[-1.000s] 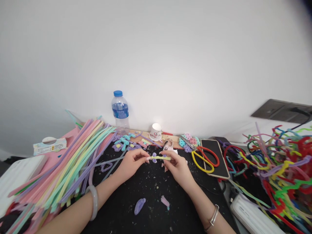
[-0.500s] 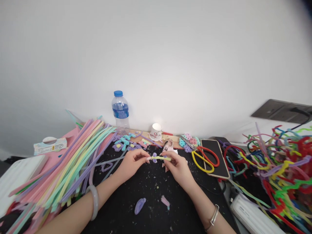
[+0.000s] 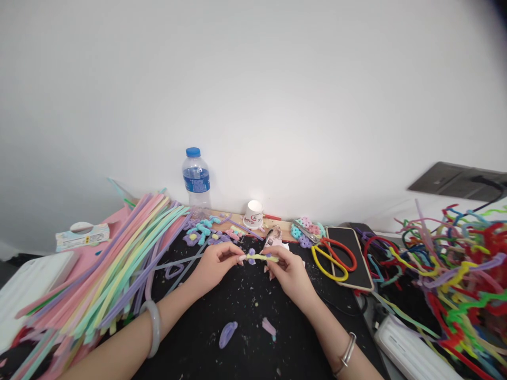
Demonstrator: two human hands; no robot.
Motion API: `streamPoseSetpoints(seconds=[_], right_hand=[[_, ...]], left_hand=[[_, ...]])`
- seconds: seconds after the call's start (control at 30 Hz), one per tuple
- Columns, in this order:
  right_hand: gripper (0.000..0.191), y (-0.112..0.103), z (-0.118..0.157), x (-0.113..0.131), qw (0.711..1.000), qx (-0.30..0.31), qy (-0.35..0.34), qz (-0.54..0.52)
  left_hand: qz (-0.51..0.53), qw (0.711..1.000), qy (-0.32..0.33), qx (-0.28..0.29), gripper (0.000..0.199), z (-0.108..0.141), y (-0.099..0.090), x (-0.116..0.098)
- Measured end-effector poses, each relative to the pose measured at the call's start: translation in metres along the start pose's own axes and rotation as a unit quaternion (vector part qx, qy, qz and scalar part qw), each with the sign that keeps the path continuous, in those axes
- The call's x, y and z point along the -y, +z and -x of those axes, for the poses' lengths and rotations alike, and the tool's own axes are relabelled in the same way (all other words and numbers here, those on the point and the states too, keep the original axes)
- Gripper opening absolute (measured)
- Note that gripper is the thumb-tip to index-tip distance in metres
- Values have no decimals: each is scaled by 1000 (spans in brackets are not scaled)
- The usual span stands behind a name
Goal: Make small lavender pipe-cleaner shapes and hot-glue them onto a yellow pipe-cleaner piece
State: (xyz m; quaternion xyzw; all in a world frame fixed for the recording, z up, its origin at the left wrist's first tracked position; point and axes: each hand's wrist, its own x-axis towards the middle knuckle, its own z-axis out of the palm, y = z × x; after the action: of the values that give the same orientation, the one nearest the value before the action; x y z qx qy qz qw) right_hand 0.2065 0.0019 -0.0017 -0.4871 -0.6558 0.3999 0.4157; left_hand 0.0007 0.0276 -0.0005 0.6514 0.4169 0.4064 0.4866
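Observation:
A short yellow pipe cleaner point(image 3: 259, 257) with small purple loops on it is stretched level between my two hands, above the black mat point(image 3: 253, 327). My left hand point(image 3: 220, 263) pinches its left end between thumb and fingertips. At the other end, my right hand point(image 3: 285, 266) pinches it near a second purple bit, which the fingers partly hide. Below on the mat lie a purple pipe cleaner loop point(image 3: 228, 335) and a short pinkish-purple piece point(image 3: 269, 328).
Pastel pipe cleaners point(image 3: 130, 264) are heaped at left, a bright tangle point(image 3: 467, 274) at right. Scissors point(image 3: 330, 258) rest partly over a phone point(image 3: 352, 256). Along the wall stand a water bottle point(image 3: 196, 182) and paper cup point(image 3: 253, 215), near finished pipe cleaner flowers point(image 3: 307, 230).
Both hands keep the same hold in nearly the same place. The purple loops on the yellow pipe cleaner look slightly turned.

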Motion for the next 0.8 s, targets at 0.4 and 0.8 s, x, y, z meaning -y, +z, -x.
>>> streamPoseSetpoints(seconds=[0.4, 0.8], right_hand=[[20, 0, 0, 0, 1000, 1, 1, -2], [25, 0, -2, 4, 998, 13, 27, -60]], left_hand=[[-1, 1000, -3, -1, 9, 0, 0, -3], [-3, 1000, -4, -4, 8, 0, 0, -1]])
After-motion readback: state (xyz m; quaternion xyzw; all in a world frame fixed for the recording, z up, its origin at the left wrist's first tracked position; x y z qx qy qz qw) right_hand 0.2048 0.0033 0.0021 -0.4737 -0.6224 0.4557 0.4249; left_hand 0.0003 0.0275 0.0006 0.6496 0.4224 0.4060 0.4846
